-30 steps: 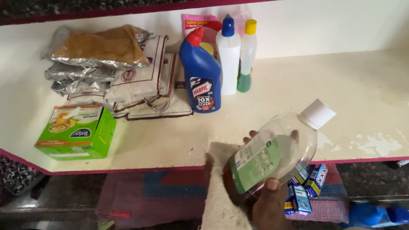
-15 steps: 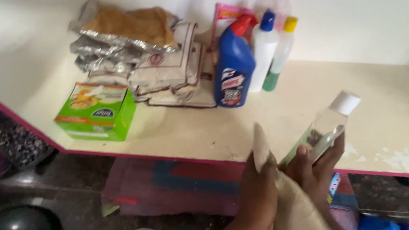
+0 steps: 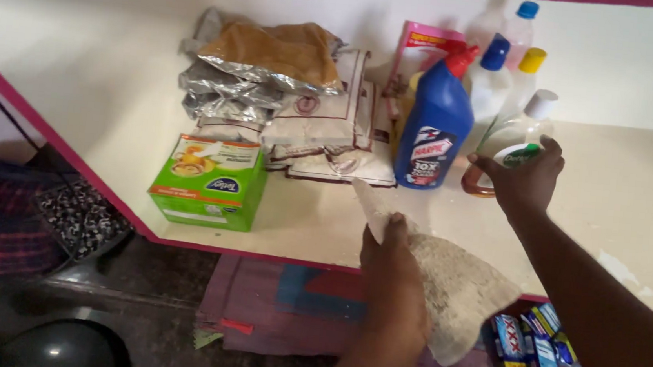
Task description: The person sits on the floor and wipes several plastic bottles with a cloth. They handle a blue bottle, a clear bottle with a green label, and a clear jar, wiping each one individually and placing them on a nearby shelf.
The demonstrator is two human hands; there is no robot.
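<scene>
My right hand [image 3: 525,180] grips a clear plastic bottle [image 3: 508,139] with a white cap and a little brown liquid at its base; the bottle stands on the cream shelf [image 3: 609,192] just right of a blue bottle with a red cap [image 3: 433,130]. My left hand [image 3: 391,268] holds a beige cloth [image 3: 451,285] over the shelf's front edge. Behind the clear bottle stand a white bottle with a blue cap [image 3: 490,80] and one with a yellow cap [image 3: 527,71].
A green box [image 3: 210,181] sits near the shelf's front left. Foil and paper packets [image 3: 287,97] are stacked behind it, with a pink pouch [image 3: 425,46] at the wall. Small blue packets [image 3: 529,347] lie on a mat below the shelf.
My right hand carried the clear bottle from the shelf's front edge back and set it upright beside the blue bottle. My left hand kept the cloth and moved onto the shelf edge.
</scene>
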